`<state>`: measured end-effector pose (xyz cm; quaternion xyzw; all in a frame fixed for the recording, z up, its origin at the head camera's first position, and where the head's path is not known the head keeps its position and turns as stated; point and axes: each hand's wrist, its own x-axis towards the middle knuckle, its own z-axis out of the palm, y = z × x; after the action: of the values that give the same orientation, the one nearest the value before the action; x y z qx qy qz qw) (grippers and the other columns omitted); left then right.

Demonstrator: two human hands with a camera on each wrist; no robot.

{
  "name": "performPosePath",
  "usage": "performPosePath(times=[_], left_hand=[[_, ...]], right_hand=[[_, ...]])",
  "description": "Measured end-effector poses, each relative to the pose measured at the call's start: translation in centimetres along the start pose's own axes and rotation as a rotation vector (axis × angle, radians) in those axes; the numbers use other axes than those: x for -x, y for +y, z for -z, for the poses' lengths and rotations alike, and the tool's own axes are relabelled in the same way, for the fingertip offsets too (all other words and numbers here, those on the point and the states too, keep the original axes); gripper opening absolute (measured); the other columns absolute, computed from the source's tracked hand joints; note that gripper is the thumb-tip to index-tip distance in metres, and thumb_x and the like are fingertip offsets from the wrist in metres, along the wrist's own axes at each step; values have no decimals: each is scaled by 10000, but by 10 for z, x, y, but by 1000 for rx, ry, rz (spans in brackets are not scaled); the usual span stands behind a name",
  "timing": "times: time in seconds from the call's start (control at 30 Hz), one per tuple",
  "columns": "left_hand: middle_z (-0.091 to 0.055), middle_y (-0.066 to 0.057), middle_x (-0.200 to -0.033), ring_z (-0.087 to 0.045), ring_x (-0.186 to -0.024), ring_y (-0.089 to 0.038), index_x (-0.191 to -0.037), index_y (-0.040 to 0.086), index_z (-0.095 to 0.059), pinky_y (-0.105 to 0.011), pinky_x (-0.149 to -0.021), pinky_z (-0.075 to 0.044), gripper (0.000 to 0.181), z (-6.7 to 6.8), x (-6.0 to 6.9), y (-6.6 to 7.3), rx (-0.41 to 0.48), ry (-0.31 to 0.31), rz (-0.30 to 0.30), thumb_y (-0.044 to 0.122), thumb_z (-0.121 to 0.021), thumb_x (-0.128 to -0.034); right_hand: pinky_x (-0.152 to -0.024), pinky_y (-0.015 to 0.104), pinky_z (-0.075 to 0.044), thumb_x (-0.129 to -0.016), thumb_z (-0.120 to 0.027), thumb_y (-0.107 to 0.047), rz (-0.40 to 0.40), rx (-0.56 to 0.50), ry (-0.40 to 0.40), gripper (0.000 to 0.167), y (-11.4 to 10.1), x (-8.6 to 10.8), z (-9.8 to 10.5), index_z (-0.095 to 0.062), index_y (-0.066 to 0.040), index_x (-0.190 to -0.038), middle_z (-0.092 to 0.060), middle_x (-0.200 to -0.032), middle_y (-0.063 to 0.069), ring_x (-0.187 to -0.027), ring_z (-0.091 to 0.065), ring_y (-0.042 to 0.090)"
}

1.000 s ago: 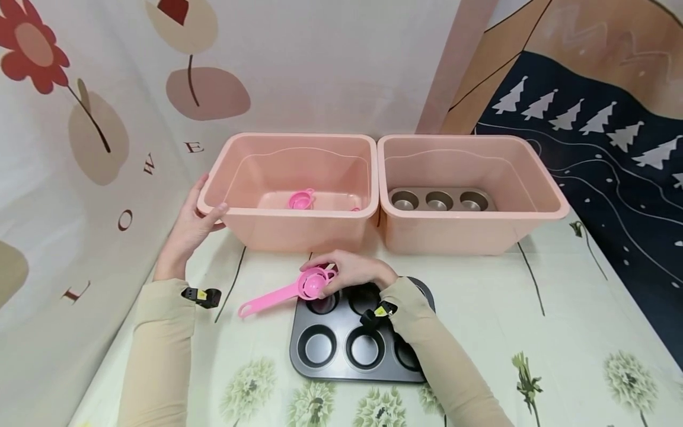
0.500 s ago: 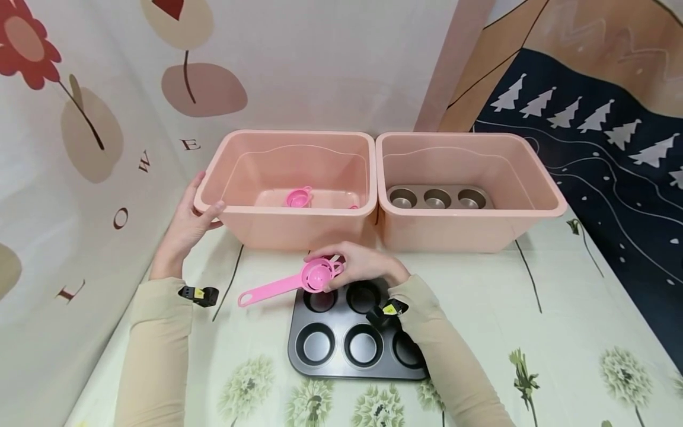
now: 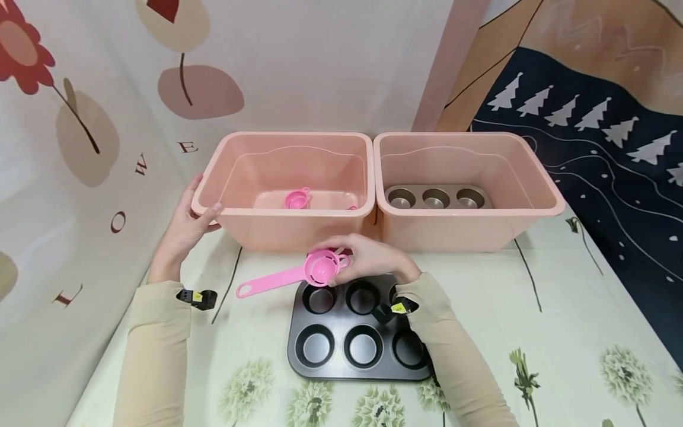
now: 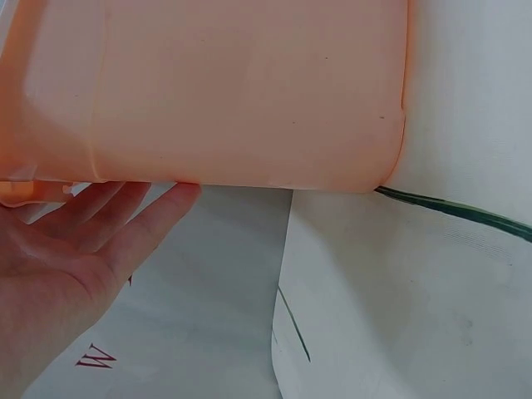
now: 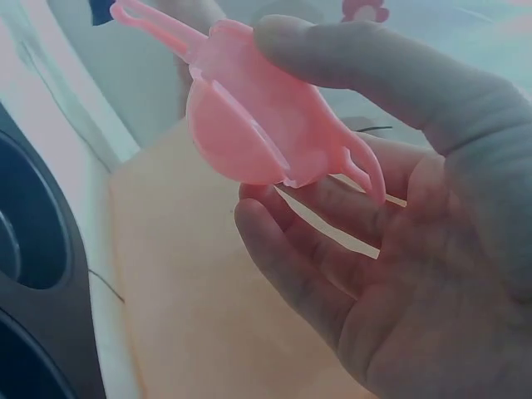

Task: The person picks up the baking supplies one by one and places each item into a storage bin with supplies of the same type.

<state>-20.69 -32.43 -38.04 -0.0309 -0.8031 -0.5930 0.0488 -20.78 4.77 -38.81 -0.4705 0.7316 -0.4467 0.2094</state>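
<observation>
In the head view my right hand pinches a pink egg separator by its round cup, above the dark muffin tin. Its long handle points left. The right wrist view shows the thumb on one side of the egg separator and fingertips at the other. Far left, my left hand holds the front left corner of the left pink bin, thumb at the front and fingers along the side. In the left wrist view the fingers reach the bin's wall below the rim.
Inside the left bin lie a small pink cup-shaped piece and another pink bit, mostly hidden. The right pink bin stands close beside it and holds a brownish muffin tin. A wall cloth hangs behind both bins.
My right hand has moved a little right and away from me with the egg separator, whose handle has become more level. The left hand keeps its place on the bin.
</observation>
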Motion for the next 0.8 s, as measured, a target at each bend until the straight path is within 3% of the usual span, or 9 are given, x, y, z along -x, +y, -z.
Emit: performPosePath(times=[0.3, 0.53, 0.8], left_hand=[[-224, -294, -1474, -507, -1040, -85, -1570, 196, -60, -184, -711, -528, 804, 0, 1, -2, 51, -9, -24, 80, -574, -963], [-239, -269, -1468, -500, -1070, -117, -1569, 209, -70, -188, -722, -527, 800, -1, 2, 0, 65, -12, -17, 95, -580, -963], [-244, -277, -1462, -500, -1067, -97, -1569, 201, -62, -189, -732, -526, 803, -1, 3, 1, 66, -10, -18, 103, -582, -966]], right_hand=[[-858, 419, -458, -759, -774, -82, 58, -18, 29, 590, -7, 4, 8, -581, -40, -1316, -632, -1179, 4, -956, -536, 145], [-848, 364, -468, -757, -773, -65, 49, -51, 71, 595, -13, 9, 12, -582, -50, -1320, -620, -1210, -8, -979, -543, 151], [-914, 363, -443, -764, -770, -38, 118, -70, 96, 590, -23, 8, 19, -574, -29, -1321, -603, -1243, 7, -1048, -540, 163]])
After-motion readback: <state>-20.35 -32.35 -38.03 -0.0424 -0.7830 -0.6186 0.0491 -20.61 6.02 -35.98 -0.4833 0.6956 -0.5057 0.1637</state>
